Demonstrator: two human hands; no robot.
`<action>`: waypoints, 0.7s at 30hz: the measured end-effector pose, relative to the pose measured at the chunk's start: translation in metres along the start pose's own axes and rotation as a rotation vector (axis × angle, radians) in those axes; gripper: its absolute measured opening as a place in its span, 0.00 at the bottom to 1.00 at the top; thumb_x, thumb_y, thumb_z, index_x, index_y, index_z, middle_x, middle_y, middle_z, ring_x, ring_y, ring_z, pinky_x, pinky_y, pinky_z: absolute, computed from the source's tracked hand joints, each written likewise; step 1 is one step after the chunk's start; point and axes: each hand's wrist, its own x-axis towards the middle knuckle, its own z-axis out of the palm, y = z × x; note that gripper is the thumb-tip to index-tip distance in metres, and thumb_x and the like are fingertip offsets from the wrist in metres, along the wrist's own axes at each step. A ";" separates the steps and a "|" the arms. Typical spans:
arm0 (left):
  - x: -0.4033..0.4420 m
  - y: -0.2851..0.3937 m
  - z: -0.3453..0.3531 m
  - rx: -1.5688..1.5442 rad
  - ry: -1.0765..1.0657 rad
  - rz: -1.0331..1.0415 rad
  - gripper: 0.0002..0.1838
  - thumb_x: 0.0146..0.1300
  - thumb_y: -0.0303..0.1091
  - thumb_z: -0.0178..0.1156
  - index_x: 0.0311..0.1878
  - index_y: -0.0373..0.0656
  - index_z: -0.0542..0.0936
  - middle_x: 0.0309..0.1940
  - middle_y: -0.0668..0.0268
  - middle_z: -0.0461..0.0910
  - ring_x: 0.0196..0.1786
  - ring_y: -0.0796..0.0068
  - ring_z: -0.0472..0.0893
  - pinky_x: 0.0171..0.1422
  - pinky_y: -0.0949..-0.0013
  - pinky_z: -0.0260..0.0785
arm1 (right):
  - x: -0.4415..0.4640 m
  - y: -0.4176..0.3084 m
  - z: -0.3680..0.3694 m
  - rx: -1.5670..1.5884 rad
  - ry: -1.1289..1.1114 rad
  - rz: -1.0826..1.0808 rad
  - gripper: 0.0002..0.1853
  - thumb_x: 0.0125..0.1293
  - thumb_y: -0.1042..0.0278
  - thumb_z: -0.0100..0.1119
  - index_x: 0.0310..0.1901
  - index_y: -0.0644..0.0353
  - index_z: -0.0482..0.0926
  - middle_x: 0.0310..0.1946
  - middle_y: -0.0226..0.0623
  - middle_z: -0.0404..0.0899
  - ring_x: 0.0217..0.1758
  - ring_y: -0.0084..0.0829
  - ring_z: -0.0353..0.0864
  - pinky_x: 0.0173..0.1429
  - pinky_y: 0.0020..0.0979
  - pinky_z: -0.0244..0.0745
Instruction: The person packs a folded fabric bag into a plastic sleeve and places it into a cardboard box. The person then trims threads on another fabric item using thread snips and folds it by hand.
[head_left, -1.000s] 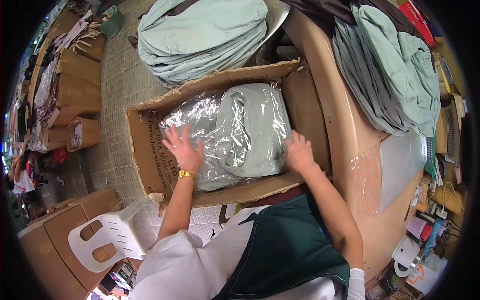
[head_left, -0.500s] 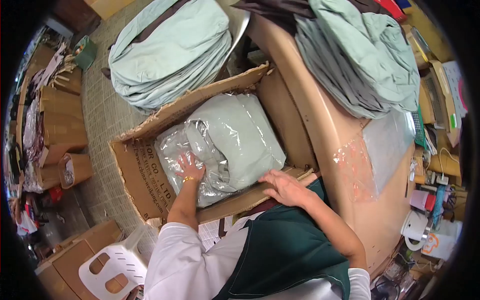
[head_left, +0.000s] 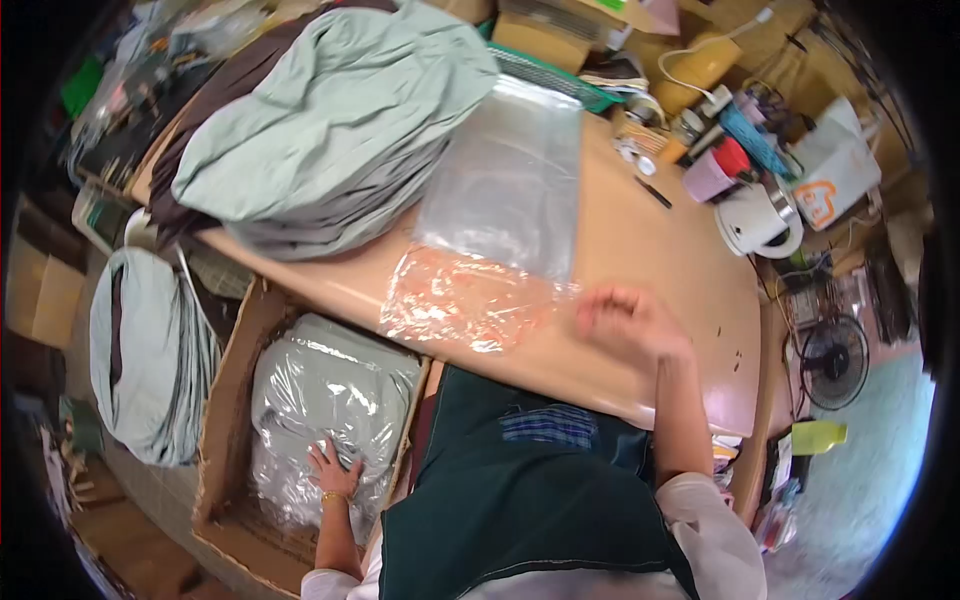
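Observation:
My left hand [head_left: 334, 474] lies with spread fingers on grey-green garments in clear plastic [head_left: 335, 375], which sit inside an open cardboard box [head_left: 225, 430]. Over the table [head_left: 640, 370] is my right hand [head_left: 628, 318], blurred, with its fingers curled; whether it holds anything is unclear. Just left of it lies clear plastic with orange showing through [head_left: 470, 305]. A stack of clear plastic bags [head_left: 510, 180] extends behind that. To the left of the bags, pale green garments [head_left: 340, 120] are heaped on the table.
More pale green garments [head_left: 150, 360] stand left of the box. At the table's far right are a white kettle [head_left: 750, 222], a pink cup [head_left: 715, 172], a black pen [head_left: 653, 192] and a green basket [head_left: 550, 75]. A fan [head_left: 835, 362] stands beyond.
The view has swung right toward the table. My right hand has left the box's edge and moved over the table. My left hand has come down onto the bagged garments and stayed there.

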 end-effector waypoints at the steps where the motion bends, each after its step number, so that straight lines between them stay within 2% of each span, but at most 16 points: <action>1: 0.019 -0.002 -0.002 0.011 0.016 0.014 0.52 0.57 0.58 0.63 0.79 0.48 0.51 0.81 0.54 0.41 0.81 0.46 0.39 0.78 0.33 0.37 | 0.016 0.020 -0.036 -0.181 0.166 -0.096 0.15 0.68 0.75 0.57 0.55 0.65 0.78 0.49 0.34 0.82 0.51 0.26 0.81 0.59 0.28 0.74; 3: 0.071 -0.017 -0.007 0.331 -0.337 0.018 0.45 0.55 0.61 0.64 0.72 0.46 0.67 0.74 0.48 0.60 0.77 0.45 0.56 0.76 0.41 0.52 | 0.040 0.038 -0.093 -0.562 0.492 -0.207 0.16 0.68 0.71 0.56 0.56 0.64 0.77 0.53 0.39 0.81 0.55 0.34 0.81 0.62 0.32 0.73; 5: 0.075 -0.002 -0.068 0.273 -0.191 -0.018 0.33 0.57 0.60 0.64 0.54 0.41 0.82 0.57 0.43 0.78 0.63 0.46 0.76 0.66 0.53 0.69 | 0.065 0.058 -0.148 -0.880 0.754 -0.275 0.21 0.68 0.64 0.57 0.61 0.63 0.74 0.62 0.46 0.73 0.64 0.42 0.74 0.69 0.40 0.67; 6: 0.052 0.027 -0.113 0.156 0.030 0.037 0.28 0.58 0.57 0.63 0.46 0.38 0.83 0.48 0.44 0.81 0.53 0.46 0.80 0.58 0.53 0.72 | 0.086 0.084 -0.181 -1.004 0.849 -0.336 0.25 0.68 0.60 0.57 0.64 0.63 0.71 0.68 0.48 0.68 0.70 0.46 0.68 0.72 0.45 0.63; 7: 0.032 0.057 -0.157 0.044 0.250 0.090 0.26 0.59 0.55 0.63 0.38 0.36 0.84 0.39 0.45 0.83 0.44 0.47 0.84 0.49 0.53 0.76 | 0.100 0.096 -0.200 -0.992 0.837 -0.365 0.25 0.68 0.60 0.57 0.64 0.63 0.71 0.68 0.48 0.68 0.70 0.46 0.68 0.72 0.45 0.63; 8: 0.032 0.071 -0.183 -0.018 0.622 0.402 0.20 0.62 0.47 0.63 0.31 0.35 0.80 0.30 0.48 0.82 0.34 0.48 0.82 0.39 0.52 0.73 | 0.112 0.106 -0.213 -1.038 0.923 -0.197 0.29 0.69 0.57 0.57 0.67 0.62 0.67 0.72 0.47 0.62 0.74 0.45 0.62 0.74 0.48 0.59; 9: -0.003 0.122 -0.233 -0.342 0.702 0.552 0.14 0.64 0.38 0.62 0.29 0.36 0.77 0.25 0.53 0.79 0.26 0.54 0.79 0.34 0.57 0.71 | 0.123 0.115 -0.219 -1.079 1.003 -0.021 0.32 0.69 0.54 0.56 0.70 0.61 0.63 0.76 0.45 0.56 0.78 0.45 0.56 0.76 0.50 0.56; 11: -0.053 0.199 -0.293 -0.553 0.887 0.781 0.06 0.64 0.26 0.61 0.34 0.34 0.77 0.27 0.58 0.78 0.27 0.68 0.77 0.34 0.67 0.70 | 0.136 0.133 -0.218 -1.170 1.014 0.005 0.33 0.69 0.52 0.56 0.70 0.61 0.63 0.74 0.45 0.58 0.76 0.45 0.57 0.75 0.52 0.57; 12: -0.056 0.223 -0.310 -0.560 0.986 0.928 0.04 0.63 0.25 0.62 0.35 0.35 0.78 0.31 0.58 0.80 0.32 0.65 0.79 0.40 0.67 0.71 | 0.138 0.138 -0.215 -1.270 1.037 0.057 0.33 0.69 0.50 0.56 0.70 0.61 0.63 0.73 0.46 0.60 0.75 0.46 0.58 0.73 0.54 0.58; 13: -0.061 0.246 -0.330 -0.401 1.093 1.049 0.09 0.63 0.31 0.64 0.41 0.35 0.80 0.37 0.57 0.82 0.40 0.65 0.81 0.48 0.66 0.73 | 0.134 0.132 -0.209 -1.266 1.031 0.035 0.33 0.69 0.50 0.56 0.70 0.61 0.63 0.73 0.46 0.60 0.75 0.46 0.58 0.73 0.54 0.58; 15: -0.076 0.301 -0.360 -0.048 1.365 1.088 0.18 0.60 0.39 0.67 0.48 0.36 0.81 0.45 0.54 0.83 0.48 0.56 0.82 0.54 0.59 0.73 | 0.111 0.098 -0.186 -1.177 0.983 0.146 0.29 0.69 0.49 0.56 0.64 0.62 0.68 0.65 0.48 0.68 0.70 0.47 0.65 0.69 0.51 0.64; 16: -0.061 0.312 -0.367 0.117 1.417 1.039 0.20 0.59 0.42 0.67 0.48 0.37 0.82 0.49 0.53 0.82 0.50 0.55 0.82 0.55 0.58 0.73 | 0.109 0.099 -0.187 -1.176 0.979 0.135 0.29 0.69 0.49 0.56 0.64 0.62 0.68 0.65 0.48 0.68 0.70 0.47 0.65 0.69 0.51 0.64; 18: -0.025 0.328 -0.375 0.280 1.468 0.985 0.22 0.59 0.45 0.68 0.49 0.37 0.83 0.52 0.52 0.81 0.52 0.54 0.82 0.55 0.57 0.74 | 0.099 0.104 -0.197 -1.249 0.900 0.166 0.22 0.68 0.54 0.58 0.55 0.63 0.72 0.57 0.47 0.73 0.62 0.46 0.71 0.62 0.49 0.69; 19: -0.008 0.326 -0.385 0.210 1.236 1.017 0.22 0.59 0.48 0.67 0.46 0.37 0.84 0.44 0.54 0.83 0.45 0.58 0.83 0.50 0.60 0.74 | 0.093 0.110 -0.204 -1.246 0.905 0.157 0.22 0.68 0.54 0.58 0.55 0.63 0.72 0.57 0.47 0.73 0.62 0.46 0.71 0.62 0.49 0.69; 20: 0.001 0.324 -0.400 0.146 1.001 1.041 0.23 0.60 0.50 0.67 0.43 0.36 0.85 0.36 0.57 0.84 0.39 0.62 0.84 0.45 0.63 0.74 | 0.087 0.126 -0.211 -1.205 0.882 0.026 0.19 0.68 0.59 0.59 0.53 0.63 0.73 0.56 0.49 0.73 0.59 0.46 0.72 0.59 0.47 0.71; 21: -0.001 0.325 -0.417 0.154 1.003 1.044 0.23 0.60 0.50 0.67 0.43 0.36 0.85 0.36 0.57 0.84 0.39 0.62 0.84 0.45 0.63 0.74 | 0.081 0.138 -0.214 -1.161 0.855 -0.098 0.15 0.68 0.64 0.59 0.50 0.64 0.73 0.56 0.51 0.73 0.57 0.46 0.73 0.56 0.44 0.72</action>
